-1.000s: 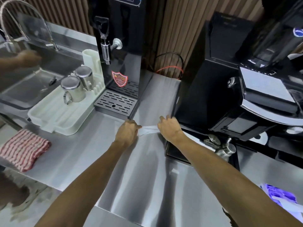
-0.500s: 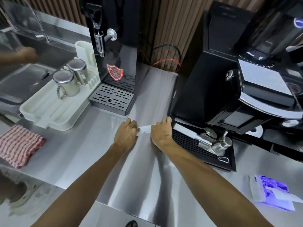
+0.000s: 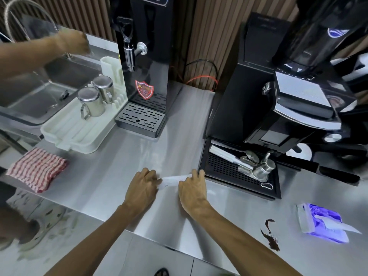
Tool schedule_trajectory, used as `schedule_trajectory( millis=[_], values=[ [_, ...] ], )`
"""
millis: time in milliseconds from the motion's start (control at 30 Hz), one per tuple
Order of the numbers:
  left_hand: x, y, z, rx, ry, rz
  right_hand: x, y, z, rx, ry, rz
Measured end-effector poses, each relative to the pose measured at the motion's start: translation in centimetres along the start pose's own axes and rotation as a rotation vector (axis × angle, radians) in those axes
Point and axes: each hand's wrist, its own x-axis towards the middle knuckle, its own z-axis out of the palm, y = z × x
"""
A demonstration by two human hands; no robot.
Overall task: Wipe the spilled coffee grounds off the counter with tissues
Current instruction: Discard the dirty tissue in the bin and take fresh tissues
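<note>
Readying tissue (image 3: 173,179); no wiping yet.
Left hand (image 3: 142,185), right hand (image 3: 192,188) each pinch a tissue end, fingers curled; grounds (image 3: 270,240) well right of tissue. Next: carry it over.

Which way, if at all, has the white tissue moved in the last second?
Yes, toward the person. The white tissue, held by the left hand and right hand, has slid away from the water dispenser's black slotted drip tray.

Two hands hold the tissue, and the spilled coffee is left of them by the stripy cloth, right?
No. The left hand and right hand hold the tissue, but the head view shows the coffee grounds on their right, near the blue pack.
</note>
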Motion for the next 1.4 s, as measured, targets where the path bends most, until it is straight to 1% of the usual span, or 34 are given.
schedule_trajectory(
  millis=[167, 333, 467, 533, 633, 767, 900, 1033, 1233, 1400],
  values=[
    [-1.6, 2.5, 0.0, -0.019, 0.018, 0.009, -2.6, 0.9, 1.8, 0.075, 0.025, 0.039],
    [-1.6, 5.5, 0.5, -0.055, -0.002, 0.009, -4.9, 3.3, 4.0, 0.179, 0.131, 0.132],
    [-2.3, 6.5, 0.3, -0.161, 0.063, -0.088, -5.1, 3.9, 6.5, 0.293, 0.294, 0.266],
    [-2.9, 6.6, 0.1, -0.153, 0.068, -0.132, -5.0, 3.6, 7.6, 0.304, 0.327, 0.269],
    [-3.0, 6.9, 0.1, -0.083, 0.043, -0.189, -5.3, 3.2, 8.3, 0.321, 0.32, 0.252],
    [-1.6, 8.2, 0.5, 0.049, -0.007, -0.162, -5.9, 3.4, 8.6, 0.378, 0.323, 0.292],
    [0.0, 10.2, 1.2, -0.021, 0.02, -0.14, -6.2, 4.0, 8.9, 0.424, 0.335, 0.306],
    [-0.1, 12.1, 2.3, -0.068, 0.042, -0.039, -6.2, 4.2, 9.4, 0.433, 0.299, 0.304],
    [-0.4, 12.6, 2.7, -0.017, -0.025, -0.113, -6.7, 4.3, 10.1, 0.438, 0.302, 0.278],
    [1.2, 13.4, 2.6, -0.05, -0.044, -0.145, -7.4, 5.0, 10.8, 0.439, 0.292, 0.296]
  ],
)
